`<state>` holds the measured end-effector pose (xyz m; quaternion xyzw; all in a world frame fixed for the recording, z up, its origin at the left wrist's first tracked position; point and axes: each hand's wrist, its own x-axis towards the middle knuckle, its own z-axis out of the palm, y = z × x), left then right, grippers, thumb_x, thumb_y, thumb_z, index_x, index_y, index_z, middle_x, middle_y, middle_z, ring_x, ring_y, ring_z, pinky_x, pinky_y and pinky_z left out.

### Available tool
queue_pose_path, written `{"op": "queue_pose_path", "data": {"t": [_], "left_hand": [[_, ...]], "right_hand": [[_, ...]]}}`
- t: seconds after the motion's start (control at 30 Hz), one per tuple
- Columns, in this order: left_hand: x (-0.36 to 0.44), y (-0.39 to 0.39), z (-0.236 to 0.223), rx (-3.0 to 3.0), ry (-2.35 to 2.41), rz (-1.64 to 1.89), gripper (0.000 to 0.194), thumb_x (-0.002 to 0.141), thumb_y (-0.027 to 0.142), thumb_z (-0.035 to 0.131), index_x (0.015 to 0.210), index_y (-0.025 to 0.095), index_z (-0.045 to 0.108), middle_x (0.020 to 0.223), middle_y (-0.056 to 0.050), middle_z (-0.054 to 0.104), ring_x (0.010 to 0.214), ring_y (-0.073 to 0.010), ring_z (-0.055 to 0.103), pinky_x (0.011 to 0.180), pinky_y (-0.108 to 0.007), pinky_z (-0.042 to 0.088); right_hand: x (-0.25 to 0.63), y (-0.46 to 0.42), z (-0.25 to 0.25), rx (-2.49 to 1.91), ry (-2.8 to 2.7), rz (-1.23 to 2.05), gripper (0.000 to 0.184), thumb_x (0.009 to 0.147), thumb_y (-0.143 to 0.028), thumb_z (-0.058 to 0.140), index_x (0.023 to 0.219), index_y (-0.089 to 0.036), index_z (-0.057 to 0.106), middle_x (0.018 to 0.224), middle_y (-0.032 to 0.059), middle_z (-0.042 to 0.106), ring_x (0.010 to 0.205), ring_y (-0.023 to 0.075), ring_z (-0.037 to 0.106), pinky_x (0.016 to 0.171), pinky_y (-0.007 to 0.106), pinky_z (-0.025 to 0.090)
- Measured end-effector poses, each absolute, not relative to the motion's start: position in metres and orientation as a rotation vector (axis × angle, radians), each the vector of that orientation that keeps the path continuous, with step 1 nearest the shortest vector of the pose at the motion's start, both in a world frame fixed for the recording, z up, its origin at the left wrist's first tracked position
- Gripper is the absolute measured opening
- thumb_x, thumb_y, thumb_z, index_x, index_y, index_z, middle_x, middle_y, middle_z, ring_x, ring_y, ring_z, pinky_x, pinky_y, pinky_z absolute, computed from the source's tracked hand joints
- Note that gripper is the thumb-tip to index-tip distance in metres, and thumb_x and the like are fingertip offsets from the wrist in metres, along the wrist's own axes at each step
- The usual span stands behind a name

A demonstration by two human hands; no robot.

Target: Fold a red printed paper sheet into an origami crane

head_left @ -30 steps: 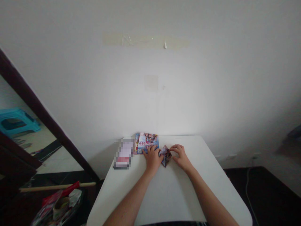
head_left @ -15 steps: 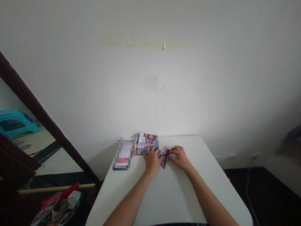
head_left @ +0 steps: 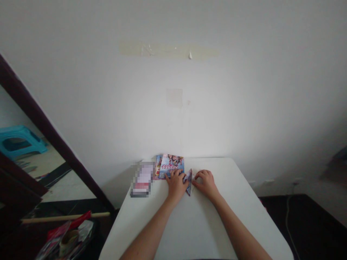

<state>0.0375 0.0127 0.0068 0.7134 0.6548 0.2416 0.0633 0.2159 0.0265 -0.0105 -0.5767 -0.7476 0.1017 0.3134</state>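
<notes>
A small piece of folded printed paper (head_left: 189, 186), pointed at top and bottom, lies on the white table (head_left: 195, 224). My left hand (head_left: 176, 185) rests over its left part, the thumb pressing on it and the other fingers bent over the lower edge of a colourful printed leaflet (head_left: 171, 162). On the other side, my right hand (head_left: 206, 182) has its fingers curled, thumb and fingertips together at the paper's right edge. Part of the folded paper is hidden under my left hand.
A phone (head_left: 142, 179), blurred out, lies at the table's left edge. Another printed sheet (head_left: 157, 168) shows beneath the leaflet. The wall (head_left: 173, 126) stands right behind the table. At the lower left are a bag of odds and ends (head_left: 69, 238) and a wooden stick (head_left: 65, 217).
The folded paper has become narrower, its right-hand part turned over to the left. My right hand has moved slightly with that edge; my left hand stays in place.
</notes>
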Motion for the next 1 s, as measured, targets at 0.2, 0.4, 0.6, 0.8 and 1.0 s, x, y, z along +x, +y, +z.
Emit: {"op": "queue_pose_path", "data": {"t": [0.2,0.4,0.6,0.8,1.0], "left_hand": [[0.030,0.015,0.006,2.173,1.885,0.644,0.029,0.079,0.045,0.070,0.103,0.028,0.071,0.141,-0.004,0.058,0.137,-0.0318,0.042,0.117,-0.070,0.014],[0.025,0.014,0.008,2.229,1.850,0.540,0.053,0.068,0.054,0.078,0.113,0.029,0.066,0.147,-0.005,0.052,0.140,-0.0340,0.037,0.117,-0.072,0.013],[0.027,0.013,0.010,2.211,1.847,0.502,0.055,0.068,0.055,0.078,0.115,0.030,0.065,0.148,-0.005,0.050,0.142,-0.0346,0.036,0.118,-0.071,0.012],[0.025,0.014,0.005,2.215,1.832,0.550,0.054,0.068,0.055,0.079,0.114,0.030,0.065,0.148,-0.005,0.051,0.141,-0.0339,0.036,0.117,-0.072,0.011],[0.025,0.015,0.004,2.218,1.824,0.567,0.055,0.069,0.056,0.078,0.116,0.031,0.065,0.148,-0.005,0.051,0.142,-0.0338,0.036,0.116,-0.073,0.011]], "right_hand": [[0.213,0.025,-0.005,-1.587,-1.948,0.286,0.012,0.075,-0.030,0.075,0.086,-0.024,0.073,0.105,0.0038,0.068,0.111,0.0230,0.055,0.100,0.034,0.037],[0.215,0.025,-0.008,-1.576,-1.940,0.284,0.012,0.073,-0.030,0.076,0.084,-0.025,0.074,0.104,0.0033,0.069,0.111,0.0229,0.056,0.100,0.035,0.038],[0.224,0.034,-0.015,-1.457,-1.951,0.344,0.009,0.073,-0.030,0.077,0.081,-0.026,0.076,0.102,0.0026,0.072,0.108,0.0215,0.060,0.099,0.035,0.040],[0.229,0.039,-0.019,-1.430,-1.950,0.389,0.006,0.074,-0.028,0.075,0.079,-0.027,0.078,0.102,0.0028,0.073,0.108,0.0222,0.061,0.101,0.037,0.041],[0.226,0.034,-0.017,-1.458,-1.918,0.366,0.006,0.075,-0.030,0.075,0.077,-0.025,0.077,0.102,0.0050,0.072,0.108,0.0238,0.060,0.100,0.038,0.042]]}}
